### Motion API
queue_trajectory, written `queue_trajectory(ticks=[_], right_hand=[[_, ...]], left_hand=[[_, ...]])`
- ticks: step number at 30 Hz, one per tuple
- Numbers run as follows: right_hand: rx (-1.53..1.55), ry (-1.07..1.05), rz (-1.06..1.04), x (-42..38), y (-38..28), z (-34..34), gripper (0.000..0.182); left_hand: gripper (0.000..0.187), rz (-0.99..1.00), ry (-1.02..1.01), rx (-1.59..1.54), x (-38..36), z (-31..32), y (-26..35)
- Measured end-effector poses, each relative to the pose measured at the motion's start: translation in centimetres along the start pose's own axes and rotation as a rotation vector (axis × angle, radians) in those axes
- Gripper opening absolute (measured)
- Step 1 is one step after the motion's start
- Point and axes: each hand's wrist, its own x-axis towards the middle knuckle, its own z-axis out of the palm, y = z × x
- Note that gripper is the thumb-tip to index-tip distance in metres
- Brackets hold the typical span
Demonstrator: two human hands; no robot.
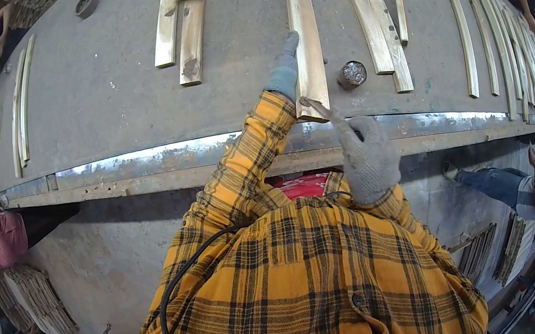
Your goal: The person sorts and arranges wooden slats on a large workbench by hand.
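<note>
My left hand (pixel 284 69), in a grey-blue glove, grips the left edge of a long wooden board (pixel 305 31) lying lengthwise away from me on the table. My right hand (pixel 371 159), in a grey knitted glove, is closed around a thin flat-bladed tool that looks like a putty knife (pixel 319 108). Its blade is at the board's near end, where a dark patch shows on the wood. Just right of the board stands a small round tin (pixel 351 74) with grey, crusted contents.
The grey table (pixel 120 100) has a metal front edge (pixel 159 159). Boards with dark spots (pixel 362 14) lie right, a shorter board (pixel 194 44) left, and many strips (pixel 518 44) far right. Another tin (pixel 86 6) sits far left. A person in pink (pixel 1 232) and another person (pixel 530 192) are nearby.
</note>
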Motion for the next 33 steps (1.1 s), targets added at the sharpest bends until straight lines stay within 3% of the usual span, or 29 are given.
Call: queue_trajectory(ticks=[2, 5, 12, 17, 24, 29, 33], right_hand=[[-0.037, -0.099, 0.049, -0.3, 0.6, -1.1, 0.045], [0.025, -0.019, 0.023, -0.5, 0.9, -0.7, 0.044], [0.062, -0.053, 0.104, -0.9, 1.5, -0.5, 0.044], [0.085, 0.047, -0.062, 0.7, 1.9, -0.3, 0.04], [0.023, -0.045, -0.136, 1.0, 2.7, -0.3, 0.044], [0.428, 0.043, 0.051, 0.7, 2.7, 2.2, 0.038], [0.309, 0.107, -0.042, -0.1, 2.3, 3.1, 0.042]], left_hand=[[0.062, 0.049, 0.127, 0.106, 0.6, 0.1, -0.5], [0.063, -0.016, 0.001, 0.08, 0.5, -0.3, -0.7], [0.06, 0.008, 0.068, 0.133, -0.7, 0.2, 0.4], [0.064, 0.067, 0.121, 0.221, -1.1, 0.1, 0.3], [0.068, 0.05, 0.127, 0.277, -1.7, 0.0, 0.7], [0.063, -0.026, 0.092, 0.228, -1.4, -0.2, 1.0], [0.063, -0.024, 0.073, 0.178, -1.0, -0.3, 0.8]])
